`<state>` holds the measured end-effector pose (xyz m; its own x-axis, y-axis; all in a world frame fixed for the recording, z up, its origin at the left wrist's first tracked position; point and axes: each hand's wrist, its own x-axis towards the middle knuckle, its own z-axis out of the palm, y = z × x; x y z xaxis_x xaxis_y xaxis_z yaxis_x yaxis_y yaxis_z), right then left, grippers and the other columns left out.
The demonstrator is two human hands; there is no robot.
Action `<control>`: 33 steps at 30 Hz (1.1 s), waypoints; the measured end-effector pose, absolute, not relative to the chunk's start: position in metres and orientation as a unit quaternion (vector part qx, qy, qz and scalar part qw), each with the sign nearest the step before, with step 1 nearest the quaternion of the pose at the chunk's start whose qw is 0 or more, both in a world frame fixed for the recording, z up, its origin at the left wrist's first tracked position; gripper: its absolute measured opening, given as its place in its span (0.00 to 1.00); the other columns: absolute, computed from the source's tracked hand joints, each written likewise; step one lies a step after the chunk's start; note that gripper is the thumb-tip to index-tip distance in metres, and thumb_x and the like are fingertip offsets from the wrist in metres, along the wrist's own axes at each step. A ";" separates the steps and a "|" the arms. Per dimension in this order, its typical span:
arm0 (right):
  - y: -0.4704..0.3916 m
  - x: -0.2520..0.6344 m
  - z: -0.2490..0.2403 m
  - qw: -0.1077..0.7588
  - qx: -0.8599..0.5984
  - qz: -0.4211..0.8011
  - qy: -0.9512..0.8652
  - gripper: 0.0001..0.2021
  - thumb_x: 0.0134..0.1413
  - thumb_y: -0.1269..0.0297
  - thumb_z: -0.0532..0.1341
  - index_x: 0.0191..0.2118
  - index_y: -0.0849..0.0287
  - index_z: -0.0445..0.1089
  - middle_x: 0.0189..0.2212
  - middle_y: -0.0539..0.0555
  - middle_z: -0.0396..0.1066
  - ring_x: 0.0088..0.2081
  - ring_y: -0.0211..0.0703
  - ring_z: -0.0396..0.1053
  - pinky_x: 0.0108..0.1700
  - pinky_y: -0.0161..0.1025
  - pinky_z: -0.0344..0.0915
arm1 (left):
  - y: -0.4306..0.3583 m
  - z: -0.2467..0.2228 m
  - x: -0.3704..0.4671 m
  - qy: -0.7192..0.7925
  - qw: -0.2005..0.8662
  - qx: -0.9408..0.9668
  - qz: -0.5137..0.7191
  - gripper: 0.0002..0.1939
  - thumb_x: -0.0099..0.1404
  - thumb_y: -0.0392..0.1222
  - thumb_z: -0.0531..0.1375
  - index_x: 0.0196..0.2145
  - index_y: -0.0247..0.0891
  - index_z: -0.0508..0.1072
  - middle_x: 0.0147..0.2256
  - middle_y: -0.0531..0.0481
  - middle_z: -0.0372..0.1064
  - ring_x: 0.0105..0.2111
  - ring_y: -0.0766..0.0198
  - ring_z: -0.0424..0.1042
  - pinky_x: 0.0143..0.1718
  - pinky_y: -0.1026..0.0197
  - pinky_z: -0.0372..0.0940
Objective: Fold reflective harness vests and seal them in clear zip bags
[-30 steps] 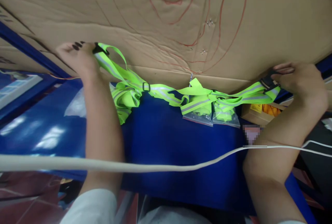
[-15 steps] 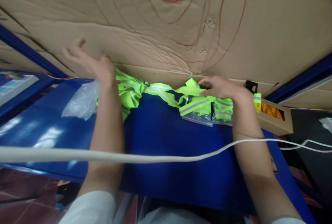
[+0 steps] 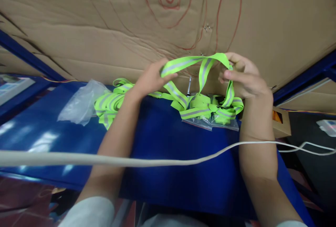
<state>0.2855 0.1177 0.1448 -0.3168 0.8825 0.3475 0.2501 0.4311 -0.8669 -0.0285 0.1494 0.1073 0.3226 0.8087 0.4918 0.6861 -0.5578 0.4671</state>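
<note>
A neon-green reflective strap harness (image 3: 183,64) with grey stripes is lifted above the blue table (image 3: 168,146). My left hand (image 3: 151,78) grips one end of its raised loop, and my right hand (image 3: 243,76) grips the other end, with strap running between the fingers. Below the loop, more of the green strap lies bunched over two clear bags (image 3: 210,120) of packed harness. Another heap of green strap (image 3: 109,102) lies to the left of my left forearm.
A crumpled clear plastic bag (image 3: 80,101) lies at the table's left. A cardboard wall (image 3: 105,20) with red pen lines stands behind the table. A small cardboard box (image 3: 282,123) sits at the right. A white cable (image 3: 157,160) crosses in front of my forearms.
Both hands came in from the strap's far ends to the middle. They have picked up a loop of strap and raised it off the table.
</note>
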 end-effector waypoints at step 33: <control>0.079 0.323 0.182 0.701 -0.259 0.396 -0.534 0.27 0.30 0.46 0.80 0.19 0.53 0.62 0.16 0.44 0.51 0.17 0.33 0.50 0.20 0.36 0.54 | 0.131 0.149 -0.113 0.190 0.334 0.549 0.743 0.33 0.70 0.76 0.46 0.60 0.55 0.67 0.23 0.60 0.47 0.20 0.71 0.65 0.37 0.55 0.73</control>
